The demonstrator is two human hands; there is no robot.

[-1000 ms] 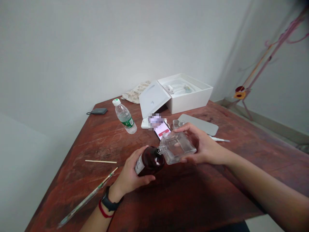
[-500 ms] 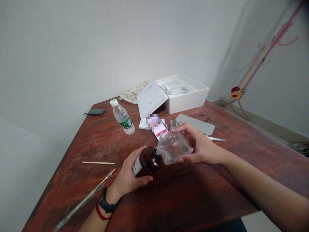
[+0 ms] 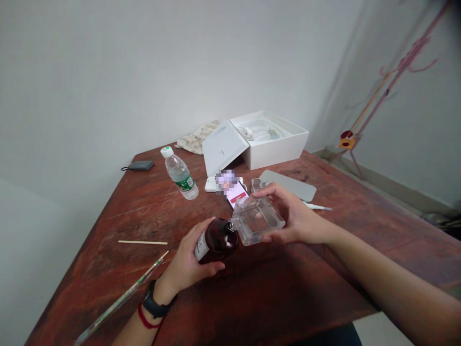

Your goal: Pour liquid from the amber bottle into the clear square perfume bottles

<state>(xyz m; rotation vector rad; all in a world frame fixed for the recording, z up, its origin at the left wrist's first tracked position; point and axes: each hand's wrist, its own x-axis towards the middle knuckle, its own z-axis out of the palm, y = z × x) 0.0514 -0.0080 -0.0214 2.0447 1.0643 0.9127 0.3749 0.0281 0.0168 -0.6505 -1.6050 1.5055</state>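
A reddish table (image 3: pixel 284 288) spreads beneath the left hand (image 3: pixel 189 257) and right hand (image 3: pixel 300 218). Beyond the latter stands an open white box (image 3: pixel 277 154). The left grasps a tilted brown bottle (image 3: pixel 220 242); the right grips a clear bottle (image 3: pixel 257 222) tipped sideways, its neck at the brown one's mouth. A phone (image 3: pixel 236 198) lies forward-left of the right hand, a thin stick (image 3: pixel 143 242) left of the left hand.

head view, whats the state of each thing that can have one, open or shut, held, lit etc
brown bottle: uncapped, tilted, in the left hand
clear bottle: tipped sideways, in the right hand, mouth at the brown bottle's
water bottle: capped, upright, part full
box: open
lid: tilted against the box
phone: screen lit
back bottle: partly hidden, cannot tell
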